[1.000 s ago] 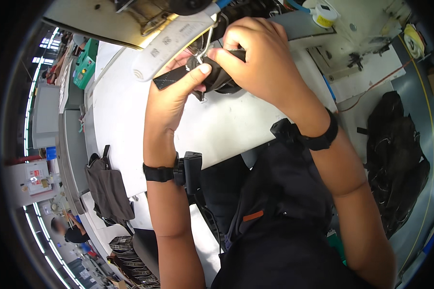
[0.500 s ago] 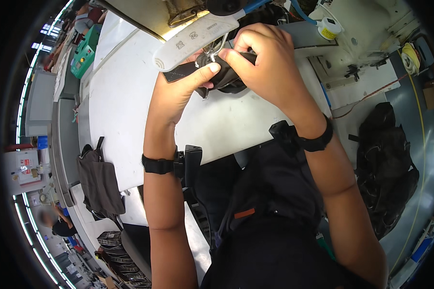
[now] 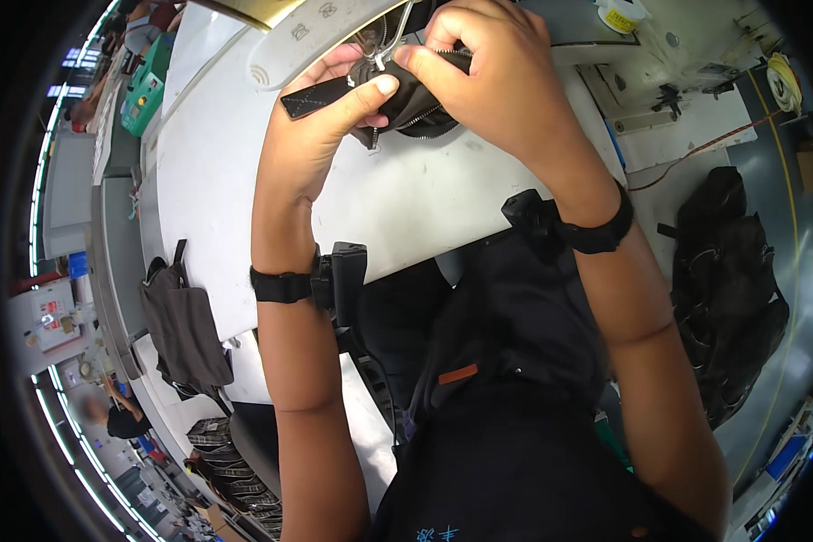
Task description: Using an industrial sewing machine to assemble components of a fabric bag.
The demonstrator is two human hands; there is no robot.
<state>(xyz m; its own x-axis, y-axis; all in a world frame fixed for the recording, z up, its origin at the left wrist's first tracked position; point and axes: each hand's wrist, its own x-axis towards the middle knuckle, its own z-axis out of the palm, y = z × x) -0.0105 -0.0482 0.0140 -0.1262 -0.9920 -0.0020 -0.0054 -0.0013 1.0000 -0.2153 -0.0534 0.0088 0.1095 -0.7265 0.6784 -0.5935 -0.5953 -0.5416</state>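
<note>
At the top of the head view, a dark fabric piece with a metal zipper [image 3: 413, 99] lies bunched under the needle area of a sewing machine [image 3: 303, 38]. My left hand [image 3: 312, 126] pinches its left side, thumb on top and fingers partly beneath. A flat black strip [image 3: 314, 98] sticks out past that hand's thumb base. On the other side, my right hand [image 3: 501, 72] grips the piece with thumb and bent fingers close to the metal presser foot [image 3: 377, 61]. The needle tip is too small to make out.
The white worktable [image 3: 406, 199] spreads below the hands. A dark grey bag [image 3: 187, 330] hangs at its left edge, and black bags [image 3: 727, 289] are piled at the right. A green box [image 3: 147, 86] and other people are farther left. A white container [image 3: 621, 15] stands at top right.
The whole view has shifted, so the machine, fabric and hands sit higher and slightly left in the picture. Both hands keep hold of the zippered piece beside the presser foot.
</note>
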